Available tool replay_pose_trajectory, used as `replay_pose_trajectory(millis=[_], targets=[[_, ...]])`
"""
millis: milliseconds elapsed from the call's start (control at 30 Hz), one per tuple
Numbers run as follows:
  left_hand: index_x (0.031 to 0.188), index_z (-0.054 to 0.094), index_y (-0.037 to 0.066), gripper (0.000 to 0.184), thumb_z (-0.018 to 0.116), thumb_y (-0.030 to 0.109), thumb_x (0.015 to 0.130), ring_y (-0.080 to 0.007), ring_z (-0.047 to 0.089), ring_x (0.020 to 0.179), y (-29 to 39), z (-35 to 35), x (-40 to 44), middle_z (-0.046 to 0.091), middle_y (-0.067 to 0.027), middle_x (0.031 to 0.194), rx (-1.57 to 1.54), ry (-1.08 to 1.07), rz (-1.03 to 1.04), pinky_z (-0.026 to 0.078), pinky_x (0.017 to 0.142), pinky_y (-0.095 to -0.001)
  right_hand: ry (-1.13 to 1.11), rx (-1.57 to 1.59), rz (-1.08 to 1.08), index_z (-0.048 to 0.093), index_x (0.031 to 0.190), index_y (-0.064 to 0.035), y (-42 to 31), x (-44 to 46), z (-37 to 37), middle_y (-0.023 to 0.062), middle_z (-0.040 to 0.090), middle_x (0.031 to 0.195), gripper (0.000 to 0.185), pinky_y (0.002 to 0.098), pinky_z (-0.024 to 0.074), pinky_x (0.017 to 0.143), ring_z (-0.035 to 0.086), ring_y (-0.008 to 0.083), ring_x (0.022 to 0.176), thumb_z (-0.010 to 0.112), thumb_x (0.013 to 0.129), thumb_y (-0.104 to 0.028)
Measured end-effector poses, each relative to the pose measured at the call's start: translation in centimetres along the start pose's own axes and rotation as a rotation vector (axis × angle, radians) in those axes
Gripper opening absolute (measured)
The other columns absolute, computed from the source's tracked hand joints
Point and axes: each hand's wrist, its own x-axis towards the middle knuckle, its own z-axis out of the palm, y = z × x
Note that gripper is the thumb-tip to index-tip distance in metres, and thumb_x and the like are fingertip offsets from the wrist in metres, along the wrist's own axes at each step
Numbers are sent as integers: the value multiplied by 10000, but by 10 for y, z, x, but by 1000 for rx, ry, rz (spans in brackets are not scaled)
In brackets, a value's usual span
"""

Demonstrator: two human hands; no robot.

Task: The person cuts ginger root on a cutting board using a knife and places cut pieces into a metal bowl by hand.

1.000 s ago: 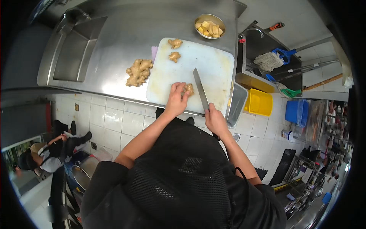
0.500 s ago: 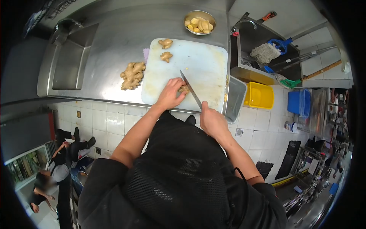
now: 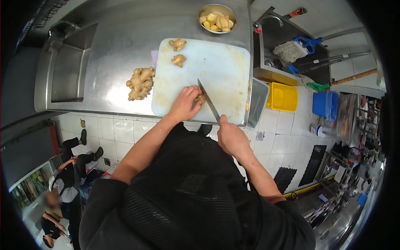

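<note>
On the white cutting board (image 3: 225, 62), my left hand (image 3: 184, 104) presses a small piece of ginger (image 3: 201, 99) with curled fingers that partly cover it. My right hand (image 3: 233, 136) grips the handle of a kitchen knife (image 3: 211, 101). Its blade points away from me and lies against or just beside the ginger's right side; whether it has cut in I cannot tell. Two small ginger knobs, an upper one (image 3: 178, 44) and a lower one (image 3: 178, 61), sit at the board's far left. A large ginger root (image 3: 141, 84) rests on the steel counter left of the board.
A metal bowl (image 3: 217, 7) of peeled, pale yellow pieces stands beyond the board. A sink basin (image 3: 68, 75) is at the left. Right of the counter are a grey bin (image 3: 260, 100), a yellow tub (image 3: 283, 97) and a mop (image 3: 290, 51). People are at the lower left.
The view has shifted slightly, so the counter and board appear a little farther left and higher. Both hands, the knife and the ginger keep nearly the same arrangement.
</note>
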Motion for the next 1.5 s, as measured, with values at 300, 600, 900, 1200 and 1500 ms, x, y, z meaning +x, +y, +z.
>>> replay_pose_trajectory(millis=[300, 600, 900, 1200, 1500], targets=[[1126, 591, 26, 305, 679, 102, 843, -363, 512, 1151, 4, 1, -6, 551, -152, 1245, 26, 33, 21, 446, 999, -438, 231, 113, -52, 492, 1139, 35, 27, 75, 60, 310, 672, 792, 251, 597, 516, 706, 665, 500, 767, 534, 950, -125], [986, 612, 39, 161, 706, 112, 877, -337, 587, 977, 1, -3, -2, 595, -126, 1037, 130, 14, -67, 468, 909, -428, 527, 227, 226, 499, 1047, 15, 96, 8, 61, 319, 658, 766, 182, 625, 497, 671, 640, 531, 749, 538, 976, -148], [1049, 618, -6, 188, 687, 35, 879, -229, 632, 827, 5, 5, 6, 608, -129, 1024, -287, 166, -203, 533, 669, -347, 380, 115, 91, 494, 1009, 5, 52, 14, 53, 285, 663, 729, 157, 597, 510, 658, 653, 491, 699, 531, 972, -144], [1083, 615, -16, 232, 692, 35, 870, -255, 644, 850, 7, 9, 7, 633, -145, 1056, -233, 151, -145, 551, 724, -355, 401, -14, -2, 512, 1000, -16, 17, 10, 43, 218, 678, 803, 150, 551, 530, 631, 678, 445, 701, 560, 935, -142], [1015, 660, -31, 225, 728, 58, 820, -270, 671, 834, 9, 1, 13, 666, -153, 955, -271, 66, -325, 559, 759, -372, 412, -36, -6, 523, 1004, -18, 23, 8, 43, 206, 675, 826, 164, 526, 537, 646, 681, 430, 727, 585, 914, -141]])
